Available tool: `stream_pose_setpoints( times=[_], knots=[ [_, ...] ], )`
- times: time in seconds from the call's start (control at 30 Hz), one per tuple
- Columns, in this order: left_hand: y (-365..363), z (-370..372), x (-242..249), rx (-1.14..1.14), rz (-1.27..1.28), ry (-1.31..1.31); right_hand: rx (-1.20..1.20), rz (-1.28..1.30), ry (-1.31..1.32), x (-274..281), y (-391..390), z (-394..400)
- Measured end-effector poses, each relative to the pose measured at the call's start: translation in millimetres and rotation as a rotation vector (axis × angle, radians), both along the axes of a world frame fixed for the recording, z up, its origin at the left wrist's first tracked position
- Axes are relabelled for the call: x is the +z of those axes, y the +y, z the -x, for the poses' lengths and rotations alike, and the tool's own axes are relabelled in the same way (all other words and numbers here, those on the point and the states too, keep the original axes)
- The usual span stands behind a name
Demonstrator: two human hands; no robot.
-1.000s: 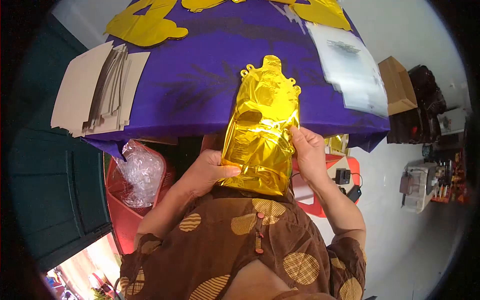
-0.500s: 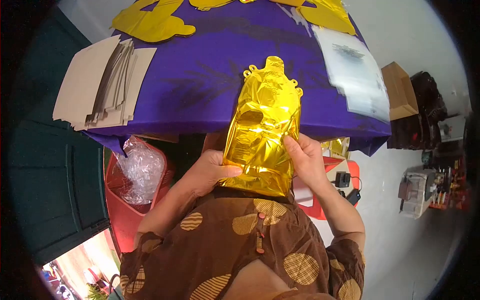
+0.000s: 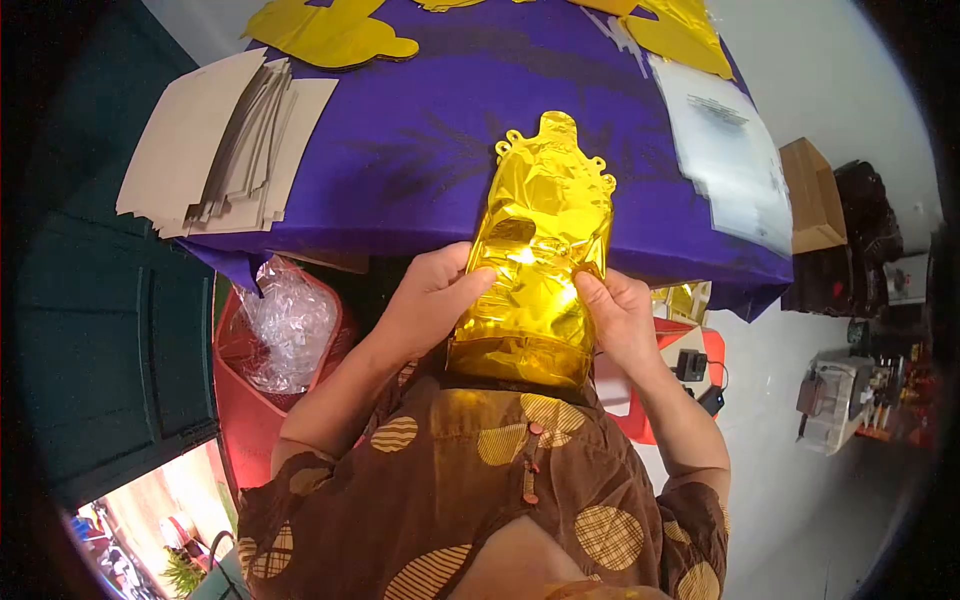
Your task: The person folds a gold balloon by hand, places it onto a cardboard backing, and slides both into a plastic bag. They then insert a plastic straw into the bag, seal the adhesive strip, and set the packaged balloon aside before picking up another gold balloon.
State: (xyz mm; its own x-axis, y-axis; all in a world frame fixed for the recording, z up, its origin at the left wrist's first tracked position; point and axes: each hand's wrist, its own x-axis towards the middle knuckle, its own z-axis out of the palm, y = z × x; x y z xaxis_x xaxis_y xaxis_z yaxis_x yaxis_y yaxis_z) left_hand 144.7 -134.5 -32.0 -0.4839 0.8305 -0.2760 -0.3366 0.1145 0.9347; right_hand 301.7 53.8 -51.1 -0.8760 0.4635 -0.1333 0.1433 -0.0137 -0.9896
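A shiny gold foil piece (image 3: 540, 310), creased and with small looped tabs at its top, lies partly over the front edge of the purple-covered table (image 3: 400, 215). My left hand (image 3: 430, 300) grips its left side, thumb on top. On the right side, my right hand (image 3: 620, 320) holds it with the thumb pressed on the foil. The fingers under the foil are hidden. The lower end of the foil is close to the brown patterned shirt.
Cardboard sheets (image 3: 200, 140) are stacked on the table's left, clear plastic bags (image 3: 728, 150) on its right. Flat yellow pieces (image 3: 320, 35) lie at the back. Below left stands a red bin (image 3: 250, 400) with clear plastic; a cardboard box (image 3: 812, 195) is beyond the right edge.
My left hand has moved up along the foil's left side. The foil's lower part looks flatter. The view has shifted slightly.
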Motion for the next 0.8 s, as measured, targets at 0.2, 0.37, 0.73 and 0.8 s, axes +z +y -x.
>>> stream_pose_setpoints(
  times=[0.2, 0.37, 0.73, 0.8],
  knots=[
    [0, -3, -6, 0.031, -0.065, -0.107, -0.003, 0.127, -0.131, 6, 11, -8],
    [-3, -3, -12, 0.045, -0.098, -0.231, 0.126, 0.224, -0.042, 16, 16, -11],
    [-1, -2, -12, 0.111, -0.185, -0.416, 0.118, 0.357, -0.031, 7, 12, 0],
    [-1, 0, -13, 0.106, -0.199, -0.456, 0.055, 0.403, -0.014, 6, 6, 7]
  ],
)
